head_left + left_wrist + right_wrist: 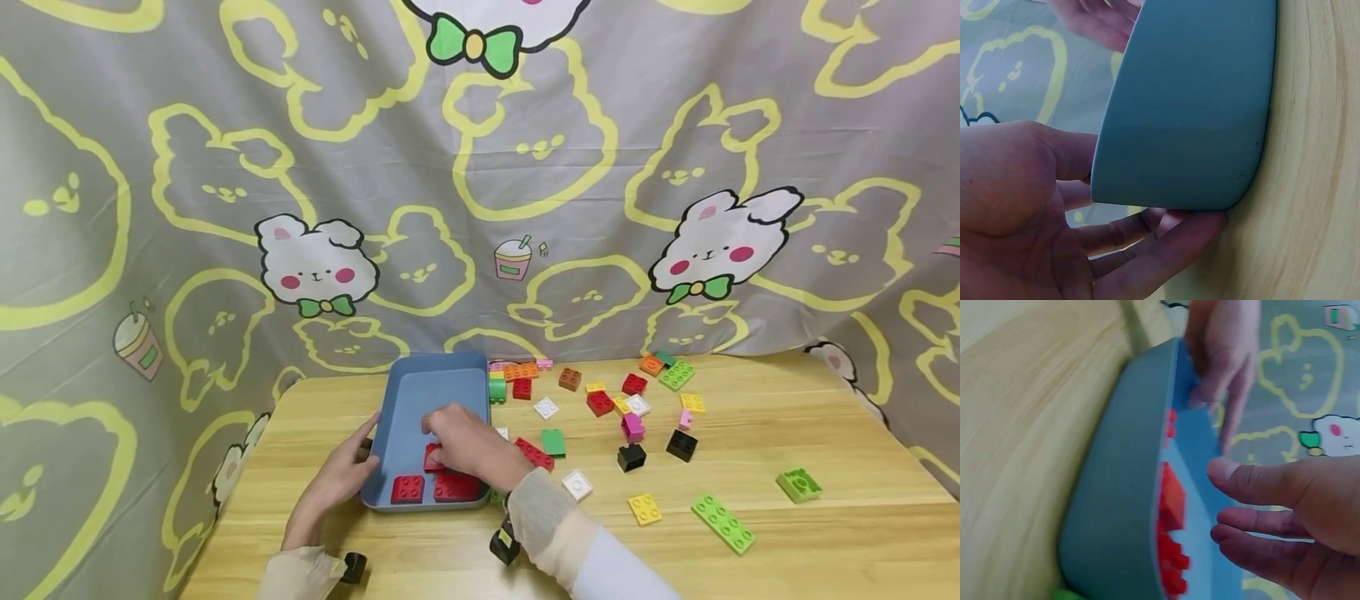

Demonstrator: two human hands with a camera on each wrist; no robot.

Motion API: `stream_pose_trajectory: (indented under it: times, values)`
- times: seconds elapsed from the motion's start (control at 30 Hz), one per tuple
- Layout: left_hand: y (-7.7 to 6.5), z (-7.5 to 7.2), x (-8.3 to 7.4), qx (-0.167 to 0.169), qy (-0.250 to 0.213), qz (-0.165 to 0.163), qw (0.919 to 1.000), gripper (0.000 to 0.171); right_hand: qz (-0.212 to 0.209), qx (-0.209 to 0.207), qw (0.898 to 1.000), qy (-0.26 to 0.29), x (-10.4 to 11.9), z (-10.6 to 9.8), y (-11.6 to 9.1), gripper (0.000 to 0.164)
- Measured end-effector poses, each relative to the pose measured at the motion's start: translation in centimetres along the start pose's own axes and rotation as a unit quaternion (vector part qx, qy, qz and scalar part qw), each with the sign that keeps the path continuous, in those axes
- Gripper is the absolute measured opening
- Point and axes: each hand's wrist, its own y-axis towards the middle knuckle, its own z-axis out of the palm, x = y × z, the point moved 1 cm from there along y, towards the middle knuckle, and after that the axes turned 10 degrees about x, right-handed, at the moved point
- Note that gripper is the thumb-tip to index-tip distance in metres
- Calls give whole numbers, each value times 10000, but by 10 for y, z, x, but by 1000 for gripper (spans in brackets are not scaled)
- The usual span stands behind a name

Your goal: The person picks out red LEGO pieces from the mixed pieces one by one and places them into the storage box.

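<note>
A blue-grey tray (405, 408) stands on the table with several red toy bricks in its near end, among them a square one (408, 489) at the left corner and a wider one (455, 488) beside it. My left hand (343, 473) grips the tray's left wall, thumb at the rim and fingers against the outside (1191, 112). Above the tray hovers my right hand (467, 442), close to another red brick (432, 457) that it partly covers. In the right wrist view, nothing shows between the thumb and fingers of the right hand (1291, 519).
Loose bricks lie right of the tray, including a long red one (534, 453), a green one (553, 443), black ones (681, 446), a white one (577, 485), a yellow one (645, 509) and a long lime one (723, 523). A patterned curtain (420, 167) hangs behind the table.
</note>
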Motion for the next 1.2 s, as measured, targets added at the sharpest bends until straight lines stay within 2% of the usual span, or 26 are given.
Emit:
stream_pose_trajectory:
  times: [0.23,0.4,0.57,0.73,0.97,1.2]
  values:
    - [2,-2,0,-2,-23,-60,10000,68,-224,-443,9988,10,-4,-25,-30,28]
    - [1,-2,-1,-7,2,31,10000,67,-135,-739,9970,172,-13,-36,-57,25]
    - [-1,-2,-1,12,-28,63,10000,67,48,-906,9935,695,-29,-32,-78,24]
    - [-2,-1,0,20,-43,69,10000,67,363,-955,9884,1128,-47,-23,-88,25]
    - [-1,-1,-1,-21,-13,39,10000,67,554,-1101,9877,967,-63,-16,-94,24]
    - [0,0,-1,-18,24,35,10000,67,877,-950,9871,946,-72,-12,-98,27]
